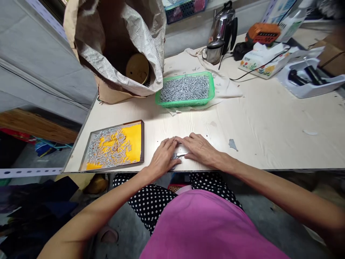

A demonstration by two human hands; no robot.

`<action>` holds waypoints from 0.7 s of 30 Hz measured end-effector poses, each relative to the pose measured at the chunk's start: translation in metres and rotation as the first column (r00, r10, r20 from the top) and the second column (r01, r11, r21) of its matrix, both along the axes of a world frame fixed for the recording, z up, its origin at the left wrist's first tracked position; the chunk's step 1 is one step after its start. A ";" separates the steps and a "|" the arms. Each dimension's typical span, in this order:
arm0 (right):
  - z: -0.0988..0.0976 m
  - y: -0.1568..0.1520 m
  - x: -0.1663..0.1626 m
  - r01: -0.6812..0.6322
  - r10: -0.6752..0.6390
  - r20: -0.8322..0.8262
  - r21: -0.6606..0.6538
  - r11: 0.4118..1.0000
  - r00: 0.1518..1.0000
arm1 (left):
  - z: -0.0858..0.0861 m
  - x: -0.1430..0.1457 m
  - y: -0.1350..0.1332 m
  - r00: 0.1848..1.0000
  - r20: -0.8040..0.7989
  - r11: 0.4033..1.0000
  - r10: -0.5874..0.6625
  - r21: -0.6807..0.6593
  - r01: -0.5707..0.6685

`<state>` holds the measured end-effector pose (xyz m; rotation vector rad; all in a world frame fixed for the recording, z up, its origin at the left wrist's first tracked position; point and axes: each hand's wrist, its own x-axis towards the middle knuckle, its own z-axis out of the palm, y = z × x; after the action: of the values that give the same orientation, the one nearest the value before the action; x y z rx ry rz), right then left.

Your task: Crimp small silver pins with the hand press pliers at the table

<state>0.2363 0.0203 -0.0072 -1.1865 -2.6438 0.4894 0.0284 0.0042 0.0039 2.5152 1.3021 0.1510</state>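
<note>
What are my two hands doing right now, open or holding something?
Left hand: flat, open, palm down over small metal pieces.
Right hand: flat, open, fingertips on the same pieces.

- From where I stand, no word, brand name or number can be read anywhere in the head view.
- The white box at the far side of the counter carries a printed flower pattern, but no lettering that can be made out.
- The orange device behind it has a dark strip across its top; any marks on it are too small and blurred to read.
- The white carton in the far corner shows blue printing, too blurred to read.
</note>
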 end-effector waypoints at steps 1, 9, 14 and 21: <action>0.000 0.000 0.002 -0.001 0.001 -0.009 -0.018 1.000 1.000 | -0.001 0.005 0.005 0.999 -0.035 0.999 -0.035 -0.023 0.034; 0.004 0.001 0.015 0.096 -0.086 0.122 -0.080 0.992 0.989 | 0.003 0.022 0.018 0.959 -0.274 0.997 -0.067 -0.048 0.056; 0.007 0.000 0.013 0.069 -0.069 0.151 0.007 0.998 0.986 | 0.000 0.025 0.021 0.974 -0.217 0.997 -0.071 -0.042 0.064; -0.004 0.005 0.006 -0.027 0.014 0.156 0.082 0.996 0.988 | -0.007 0.020 0.024 0.997 -0.078 0.995 -0.023 -0.095 0.016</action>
<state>0.2425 0.0254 -0.0110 -1.2195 -2.7791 0.2960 0.0481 0.0278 -0.0027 2.4762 1.2823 -0.0142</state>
